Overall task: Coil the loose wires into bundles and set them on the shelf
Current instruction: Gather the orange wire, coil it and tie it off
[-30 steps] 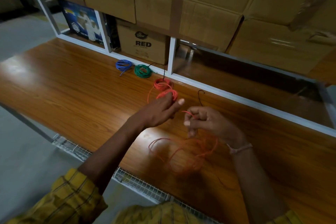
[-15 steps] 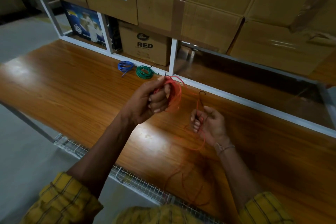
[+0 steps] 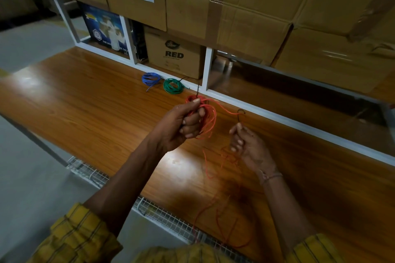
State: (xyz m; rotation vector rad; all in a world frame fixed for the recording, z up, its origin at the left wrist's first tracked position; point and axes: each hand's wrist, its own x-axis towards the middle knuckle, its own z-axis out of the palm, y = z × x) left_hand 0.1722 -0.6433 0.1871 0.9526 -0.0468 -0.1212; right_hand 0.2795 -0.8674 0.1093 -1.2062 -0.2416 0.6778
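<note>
My left hand [image 3: 181,126] grips a partly wound coil of red wire [image 3: 208,117] above the wooden shelf surface [image 3: 96,109]. From the coil a red strand runs right to my right hand [image 3: 245,145], whose curled fingers pinch the wire. Below my right hand the loose remainder of the red wire [image 3: 222,215] hangs in blurred loops down past the shelf's front edge. A blue bundle [image 3: 150,78] and a green bundle [image 3: 173,86] lie coiled side by side at the back of the shelf. A thin black wire end [image 3: 241,111] curls up above my right hand.
A white frame rail [image 3: 277,113] runs along the back of the shelf with a post [image 3: 208,68] behind the coil. A small carton marked RED [image 3: 174,53] and a blue printed box [image 3: 106,30] stand behind it. Large cartons [image 3: 245,6] sit above. A wire mesh tray [image 3: 171,220] lines the front edge.
My left hand rose from the shelf with the red coil, which grew by a few turns. My right hand moved right and lower, and the loose red wire shifted toward the front edge.
</note>
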